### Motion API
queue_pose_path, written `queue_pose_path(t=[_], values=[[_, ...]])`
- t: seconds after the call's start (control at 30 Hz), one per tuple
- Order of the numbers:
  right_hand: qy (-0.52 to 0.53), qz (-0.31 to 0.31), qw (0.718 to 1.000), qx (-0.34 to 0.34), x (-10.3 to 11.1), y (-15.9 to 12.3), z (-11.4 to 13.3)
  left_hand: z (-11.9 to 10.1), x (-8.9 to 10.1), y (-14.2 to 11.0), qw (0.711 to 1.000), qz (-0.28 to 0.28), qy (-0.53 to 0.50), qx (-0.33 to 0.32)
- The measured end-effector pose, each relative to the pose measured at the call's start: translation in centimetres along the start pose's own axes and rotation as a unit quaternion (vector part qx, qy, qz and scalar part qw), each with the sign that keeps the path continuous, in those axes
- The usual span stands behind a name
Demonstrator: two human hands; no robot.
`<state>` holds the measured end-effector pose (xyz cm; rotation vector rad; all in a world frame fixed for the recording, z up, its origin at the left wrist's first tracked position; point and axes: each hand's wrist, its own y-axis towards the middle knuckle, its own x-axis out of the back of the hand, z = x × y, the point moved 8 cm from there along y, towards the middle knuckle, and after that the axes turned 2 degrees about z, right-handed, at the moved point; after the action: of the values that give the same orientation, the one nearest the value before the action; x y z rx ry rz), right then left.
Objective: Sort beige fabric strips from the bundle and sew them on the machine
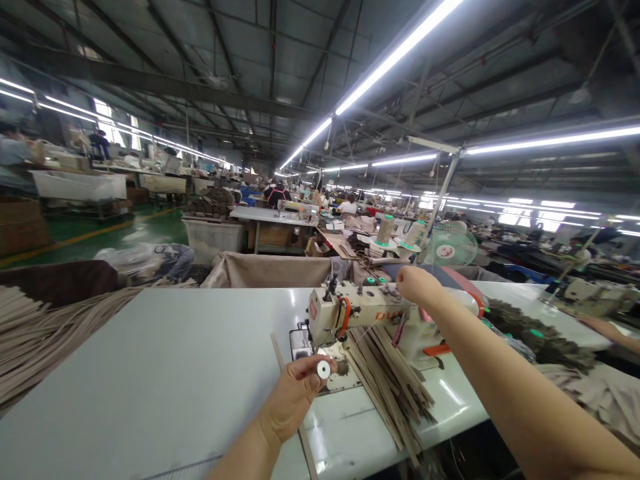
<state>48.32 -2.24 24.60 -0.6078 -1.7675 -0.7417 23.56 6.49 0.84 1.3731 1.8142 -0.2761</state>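
My left hand [295,397] is closed, pinching a small white bobbin [323,370] with a dark centre hole in front of the sewing machine's needle area. A small brown thing [343,367] shows just right of the bobbin, over the machine's bed. My right hand [417,285] reaches over the top of the white sewing machine [370,311]. Its fingers are curled in at the machine's upper rear; what they hold, if anything, is hidden. Brown fabric strips [387,380] lie in a bundle under the machine's arm. One thin strip [305,447] runs along the table beside my left wrist.
The white tabletop [150,373] stretches to the left, with long strips [60,333] piled past its edge. Thread cones [385,231] and a green fan [453,245] stand behind the machine. Crumpled dark fabric [530,337] lies at right, near another person's arm [607,330].
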Motion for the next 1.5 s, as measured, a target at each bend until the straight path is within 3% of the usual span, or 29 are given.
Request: queue_pose_path(t=[0.27, 0.4, 0.5, 0.6, 0.77, 0.9, 1.07, 1.2, 1.37, 1.5], values=[[0.015, 0.057, 0.997, 0.058, -1.0, -0.5, -2.4, 1.0, -0.8, -0.2, 0.998, 0.019, 0.008, 0.066], [-0.015, 0.000, 0.998, 0.053, -0.9, -0.5, -1.0, 1.2, -0.8, -0.3, 0.994, 0.016, 0.039, 0.103], [-0.034, -0.026, 0.995, 0.088, -0.6, -0.7, 0.8, 1.1, -0.4, -0.6, 0.991, 0.013, 0.067, 0.115], [-0.051, -0.007, 0.994, 0.096, -0.5, -0.9, 1.1, 1.1, -0.3, -0.7, 0.990, 0.011, 0.083, 0.116], [-0.081, -0.055, 0.990, 0.097, 0.3, -1.7, 1.3, 2.1, -0.3, -0.3, 0.988, 0.009, 0.089, 0.124], [-0.090, -0.030, 0.989, 0.110, -0.2, -1.9, 1.3, 2.5, 0.1, -0.3, 0.988, -0.003, 0.080, 0.129], [-0.103, -0.063, 0.987, 0.106, 0.2, -1.8, 1.3, 2.3, 0.4, -0.3, 0.990, 0.006, 0.094, 0.107], [-0.103, -0.025, 0.988, 0.115, -0.3, -1.6, 1.3, 2.5, 1.0, -0.2, 0.991, -0.006, 0.085, 0.102], [-0.105, -0.063, 0.987, 0.103, 0.1, -1.8, 1.3, 2.6, 1.0, -0.1, 0.992, -0.024, 0.072, 0.101], [-0.093, -0.036, 0.987, 0.122, -0.4, -1.6, 1.4, 2.6, 0.7, -0.2, 0.989, -0.007, 0.089, 0.115]])
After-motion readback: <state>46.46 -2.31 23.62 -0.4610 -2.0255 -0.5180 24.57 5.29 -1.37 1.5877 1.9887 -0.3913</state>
